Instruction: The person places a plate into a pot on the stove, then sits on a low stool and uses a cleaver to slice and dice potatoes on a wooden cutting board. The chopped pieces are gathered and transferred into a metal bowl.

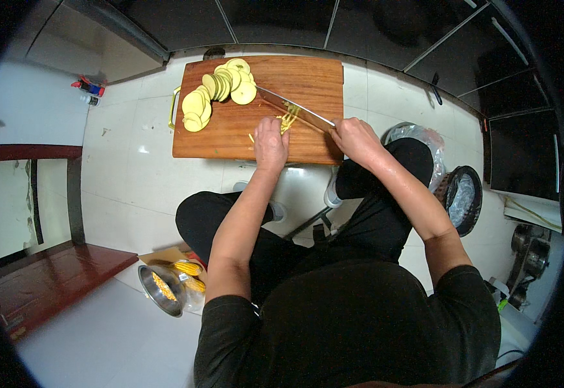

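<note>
A wooden cutting board (223,145) lies before me. My right hand (358,139) grips the handle of a kitchen knife (306,114) at the board's right side. Its broad blade slants up and left across the wood. Close to the blade, my left hand (270,145) presses down with bent fingers at a small pile of pale yellow vegetable strips (287,121); whatever lies under the palm is hidden. Round pale yellow vegetable slices (243,92) overlap near the board's far left, with their tips near the knife point. More slices (194,109) fan out along the left edge.
A yellow-green metal handle (172,107) juts from the board's left end. A lined waste basket (462,201) and a plastic bag (415,133) are by my right knee. Low left are a steel bowl (165,291) with corn kernels and corn cobs (188,267). Dark cabinets (282,22) run beyond.
</note>
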Demonstrator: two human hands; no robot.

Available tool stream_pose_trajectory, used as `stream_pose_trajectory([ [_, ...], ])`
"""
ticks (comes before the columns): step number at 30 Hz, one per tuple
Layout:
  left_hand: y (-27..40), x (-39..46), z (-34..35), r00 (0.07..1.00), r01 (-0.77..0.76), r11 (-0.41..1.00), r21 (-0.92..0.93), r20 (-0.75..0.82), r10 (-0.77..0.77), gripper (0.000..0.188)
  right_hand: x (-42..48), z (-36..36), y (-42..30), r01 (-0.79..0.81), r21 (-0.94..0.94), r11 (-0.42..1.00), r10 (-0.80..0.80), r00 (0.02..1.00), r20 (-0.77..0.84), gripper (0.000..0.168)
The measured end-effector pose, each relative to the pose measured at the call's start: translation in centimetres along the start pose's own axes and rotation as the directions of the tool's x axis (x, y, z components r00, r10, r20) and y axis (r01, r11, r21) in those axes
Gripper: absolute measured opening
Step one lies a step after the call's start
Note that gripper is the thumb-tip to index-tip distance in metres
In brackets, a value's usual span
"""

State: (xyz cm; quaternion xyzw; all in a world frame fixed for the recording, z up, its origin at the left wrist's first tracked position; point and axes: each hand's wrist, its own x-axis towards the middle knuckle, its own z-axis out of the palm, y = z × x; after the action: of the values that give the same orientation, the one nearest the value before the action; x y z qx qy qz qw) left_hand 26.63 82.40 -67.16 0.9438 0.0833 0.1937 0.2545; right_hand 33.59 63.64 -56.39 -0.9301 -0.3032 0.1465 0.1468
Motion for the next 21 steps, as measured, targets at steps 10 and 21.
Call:
stream_pose_trajectory([
  [10,-0.4,0.0,0.4,0.998,-0.044,0.999,-0.006,-0.046,0.043,0.017,0.1,0.1,0.4,0.041,-0.075,0.996,-0.041,0.999,-0.004,0.028],
  [21,-0.3,0.1,0.3,0.999,-0.049,0.999,-0.012,-0.025,0.049,0.016,0.6,3.2,1.8,0.050,-0.052,0.997,-0.052,0.998,-0.027,0.025],
])
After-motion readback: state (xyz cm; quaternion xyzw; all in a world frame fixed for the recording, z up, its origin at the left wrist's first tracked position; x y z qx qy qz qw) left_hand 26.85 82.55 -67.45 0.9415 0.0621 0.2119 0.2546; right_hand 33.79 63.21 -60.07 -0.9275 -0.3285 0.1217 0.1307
